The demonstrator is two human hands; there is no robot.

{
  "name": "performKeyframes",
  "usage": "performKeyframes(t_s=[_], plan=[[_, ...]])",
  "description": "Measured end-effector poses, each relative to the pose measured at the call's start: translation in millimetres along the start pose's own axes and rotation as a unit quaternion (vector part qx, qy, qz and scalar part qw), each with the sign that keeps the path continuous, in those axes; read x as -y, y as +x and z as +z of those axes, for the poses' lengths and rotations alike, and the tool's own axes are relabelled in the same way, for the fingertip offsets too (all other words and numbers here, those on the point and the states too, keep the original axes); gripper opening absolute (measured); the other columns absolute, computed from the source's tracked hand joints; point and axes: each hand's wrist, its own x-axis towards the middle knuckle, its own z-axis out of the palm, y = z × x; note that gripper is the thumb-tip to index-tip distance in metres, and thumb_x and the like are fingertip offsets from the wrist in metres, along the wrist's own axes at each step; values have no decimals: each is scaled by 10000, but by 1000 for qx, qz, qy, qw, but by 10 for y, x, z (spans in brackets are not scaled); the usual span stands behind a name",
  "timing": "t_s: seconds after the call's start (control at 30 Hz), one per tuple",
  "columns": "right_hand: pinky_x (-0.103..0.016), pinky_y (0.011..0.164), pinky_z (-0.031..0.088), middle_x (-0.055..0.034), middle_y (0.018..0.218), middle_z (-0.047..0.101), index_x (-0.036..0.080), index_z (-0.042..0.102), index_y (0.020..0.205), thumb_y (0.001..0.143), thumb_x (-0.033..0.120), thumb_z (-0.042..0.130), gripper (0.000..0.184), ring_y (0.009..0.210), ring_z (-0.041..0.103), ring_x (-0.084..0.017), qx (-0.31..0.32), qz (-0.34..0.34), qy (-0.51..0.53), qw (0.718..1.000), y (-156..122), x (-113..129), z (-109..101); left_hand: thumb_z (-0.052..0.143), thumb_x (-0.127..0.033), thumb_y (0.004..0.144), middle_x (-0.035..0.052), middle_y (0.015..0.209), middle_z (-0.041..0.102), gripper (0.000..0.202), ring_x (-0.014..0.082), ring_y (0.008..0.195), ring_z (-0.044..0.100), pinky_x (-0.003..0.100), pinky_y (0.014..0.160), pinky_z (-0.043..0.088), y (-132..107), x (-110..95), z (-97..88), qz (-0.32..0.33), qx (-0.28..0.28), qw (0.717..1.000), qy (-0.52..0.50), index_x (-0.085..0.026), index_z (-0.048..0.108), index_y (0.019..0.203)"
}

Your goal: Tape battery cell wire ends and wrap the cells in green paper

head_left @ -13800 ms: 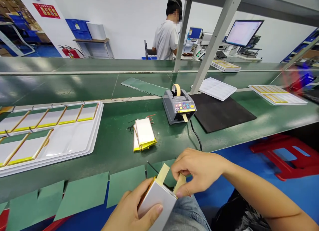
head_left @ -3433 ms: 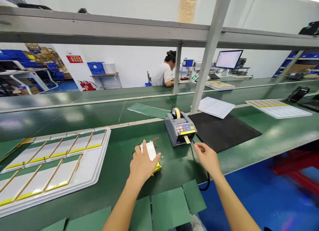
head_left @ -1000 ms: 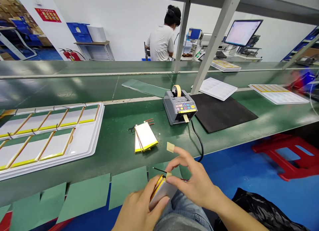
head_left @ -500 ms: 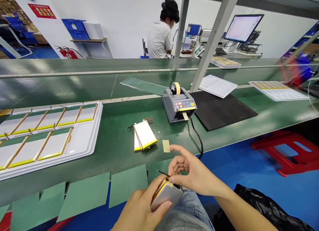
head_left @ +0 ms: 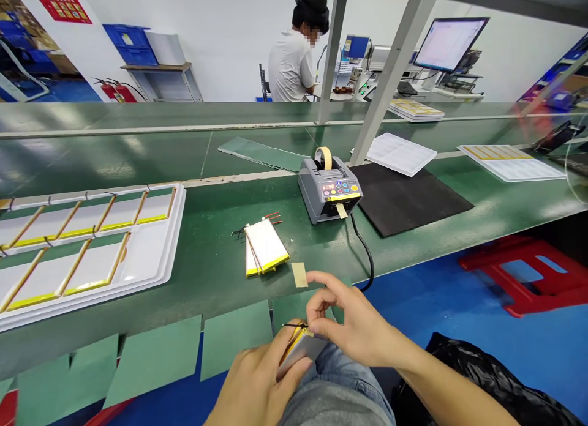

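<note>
1. Head view: our left hand (head_left: 255,383) firmly grips a foil pouch battery (head_left: 298,352), low in front of us, its long axis slanting up and rightward.
2. Our right hand (head_left: 353,319) is nearer its upper end, fingers (head_left: 319,306) pinched almost closed against it; any hold is unclear.

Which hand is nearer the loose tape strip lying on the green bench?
Right. The right hand is closest, its fingertips just below and beside the tape strip. The left hand is farther off, below the bench edge, holding a silver pouch cell.
</note>
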Motion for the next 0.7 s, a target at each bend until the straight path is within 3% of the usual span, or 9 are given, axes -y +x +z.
performKeyframes(t_s=[0.17, 0.27, 0.33, 0.43, 0.47, 0.53, 0.6, 0.7], plan=[[-272, 713, 420, 43, 818, 481, 256, 307, 1295, 689, 129, 728, 749, 706, 476, -101, 89, 53, 174, 979, 140, -138, -19, 486, -290, 894, -47, 827, 709, 397, 161, 644, 678, 204, 554, 479, -33, -9, -65, 48, 14, 998, -33, -308, 335, 1261], [-262, 704, 398, 25, 881, 440, 257, 300, 1309, 627, 199, 797, 846, 722, 438, -100, 108, 41, 166, 979, 192, -212, -44, 524, -326, 849, -36, 831, 720, 388, 169, 652, 673, 205, 583, 499, -52, -50, -102, -23, 36, 995, -92, -310, 435, 1227], [-269, 713, 387, 10, 901, 461, 233, 349, 1277, 665, 261, 778, 748, 729, 441, -107, 81, 18, 133, 988, 209, -206, -111, 532, -385, 832, 6, 907, 718, 398, 187, 725, 670, 224, 629, 517, -40, -73, -132, -107, 62, 978, -170, -272, 487, 1211], [-241, 626, 348, 22, 777, 461, 174, 529, 1015, 777, 339, 672, 323, 654, 407, -98, 54, -29, 85, 995, 208, -123, -288, 547, -458, 820, 50, 978, 687, 478, 208, 854, 639, 269, 740, 518, 17, -92, -219, -187, 124, 916, -334, -205, 491, 1223], [-231, 579, 319, 34, 712, 439, 165, 550, 896, 805, 353, 636, 226, 611, 378, -91, 80, -35, 63, 994, 200, -91, -348, 554, -463, 819, 49, 969, 678, 493, 209, 878, 626, 281, 773, 508, 39, -94, -257, -197, 140, 894, -378, -190, 487, 1224], [-223, 517, 265, 51, 627, 391, 164, 529, 729, 824, 364, 602, 233, 551, 322, -82, 180, -35, 7, 983, 178, -42, -436, 567, -448, 821, 34, 935, 663, 478, 197, 882, 609, 276, 781, 494, 77, -97, -334, -199, 163, 866, -428, -178, 494, 1210], [-218, 497, 249, 60, 600, 370, 169, 502, 676, 817, 358, 598, 254, 520, 296, -74, 278, -43, -51, 958, 155, -20, -462, 574, -413, 829, 20, 923, 653, 434, 186, 882, 598, 264, 779, 482, 102, -101, -396, -199, 177, 862, -431, -180, 512, 1190], [-209, 501, 258, 67, 586, 353, 177, 475, 659, 807, 332, 591, 243, 510, 298, -70, 323, -71, -119, 936, 141, -19, -423, 577, -334, 836, 15, 960, 653, 381, 188, 918, 595, 265, 801, 476, 118, -111, -443, -191, 202, 866, -416, -191, 530, 1185]])
